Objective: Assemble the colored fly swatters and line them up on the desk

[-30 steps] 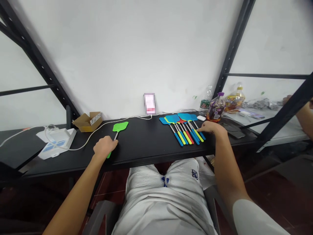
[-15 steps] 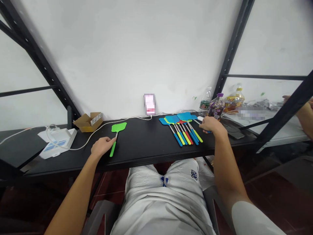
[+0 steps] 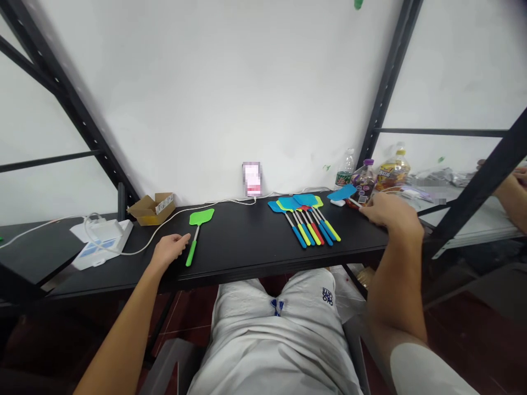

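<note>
My right hand (image 3: 389, 211) is closed around a blue fly swatter (image 3: 342, 193) at the right end of the table; its handle is mostly hidden by the hand. Beside my left hand (image 3: 171, 249), on the left, lies a green fly swatter (image 3: 201, 217) with its green grip towards me. A small gap separates that hand from the swatter; its fingers are loosely bent and hold nothing. Between the hands is an overlapping row of several fly swatters (image 3: 304, 201) in blue, yellow and red, heads towards the wall, grips fanned towards me.
A phone (image 3: 252, 179) leans on the wall with a white cable. An open cardboard box (image 3: 151, 211) and a white box (image 3: 101, 244) are on the left. Bottles (image 3: 363, 184) stand at the back right beside a black shelf post (image 3: 381, 99). Another person's hand (image 3: 510, 178) shows far right.
My right hand has moved right, away from the row, carrying the blue fly swatter with it. My left hand has come off the green fly swatter, which stays on the table.
</note>
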